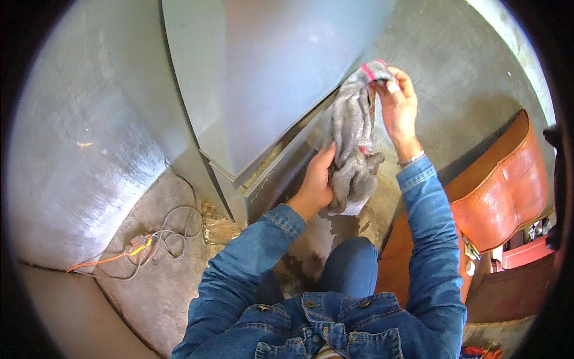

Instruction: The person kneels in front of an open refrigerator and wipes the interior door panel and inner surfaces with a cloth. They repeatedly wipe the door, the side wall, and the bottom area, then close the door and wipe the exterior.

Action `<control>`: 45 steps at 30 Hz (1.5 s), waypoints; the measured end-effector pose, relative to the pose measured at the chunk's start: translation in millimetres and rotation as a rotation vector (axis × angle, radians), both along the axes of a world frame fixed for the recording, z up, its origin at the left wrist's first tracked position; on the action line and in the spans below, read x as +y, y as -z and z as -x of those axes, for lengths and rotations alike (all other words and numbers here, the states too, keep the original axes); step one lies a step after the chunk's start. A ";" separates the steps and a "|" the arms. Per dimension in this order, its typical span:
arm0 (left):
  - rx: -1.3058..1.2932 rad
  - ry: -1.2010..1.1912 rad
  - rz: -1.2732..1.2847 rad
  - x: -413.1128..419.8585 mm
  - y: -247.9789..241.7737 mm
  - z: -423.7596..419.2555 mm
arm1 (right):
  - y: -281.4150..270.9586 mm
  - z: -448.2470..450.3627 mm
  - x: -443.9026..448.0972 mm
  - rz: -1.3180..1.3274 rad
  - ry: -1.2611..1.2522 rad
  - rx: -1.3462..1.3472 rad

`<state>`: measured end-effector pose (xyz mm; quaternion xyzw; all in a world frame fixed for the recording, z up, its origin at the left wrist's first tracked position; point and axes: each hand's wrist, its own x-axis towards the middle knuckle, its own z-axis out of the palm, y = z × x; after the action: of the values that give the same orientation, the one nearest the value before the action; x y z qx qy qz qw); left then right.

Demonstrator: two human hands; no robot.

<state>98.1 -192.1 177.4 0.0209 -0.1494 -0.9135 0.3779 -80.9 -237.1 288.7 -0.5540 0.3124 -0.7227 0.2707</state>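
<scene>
A bunched grey cloth (352, 121) with pink stripes near its upper end hangs between my hands. Its lower part is gathered in thick folds, and a pale patch shows at the bottom. My right hand (398, 105) pinches the striped upper end between thumb and fingers. Lower down, my left hand (316, 177) grips the cloth's left side, its fingers mostly hidden behind the folds. Close beyond the cloth stands a large grey appliance (278, 76), probably a refrigerator, with a ledge along the lower edge of its smooth face.
An orange-brown leather armchair (497, 193) is at my right. To the left, a tangled grey cable (179, 233) lies on the concrete floor (175, 296) by an orange cord (107, 262). A worn block (217, 226) sits at the appliance's base. Grey walls (85, 112) rise behind.
</scene>
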 end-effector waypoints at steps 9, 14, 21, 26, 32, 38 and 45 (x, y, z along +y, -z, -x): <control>-0.789 -0.694 1.082 60.7 4.2 -102.6 | 40.8 -52.6 66.8 0.141 -0.057 0.184; -1.093 -1.008 1.064 98.7 1.9 -161.9 | 58.2 -73.5 78.8 0.049 -0.136 0.177; -1.412 -1.023 0.935 80.2 -2.6 -194.7 | 74.9 -110.8 93.5 0.151 -0.013 0.402; -1.397 -0.949 0.892 71.1 -2.8 -197.6 | 65.7 -126.6 85.8 0.292 0.188 0.983; -1.290 -0.888 0.764 90.9 -0.2 -175.6 | 63.2 -122.2 88.5 0.262 0.175 0.756; -1.359 -0.924 0.797 117.6 9.1 -150.8 | 72.2 -100.6 110.1 0.179 0.162 0.670; -1.217 -0.883 0.840 130.1 5.7 -142.9 | 22.1 -69.8 123.0 0.110 0.147 -0.016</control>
<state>241.1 -62.0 171.7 0.4216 -0.6298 -0.3816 0.5290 -11.1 -114.0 266.6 -0.5377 0.3100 -0.7611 0.1885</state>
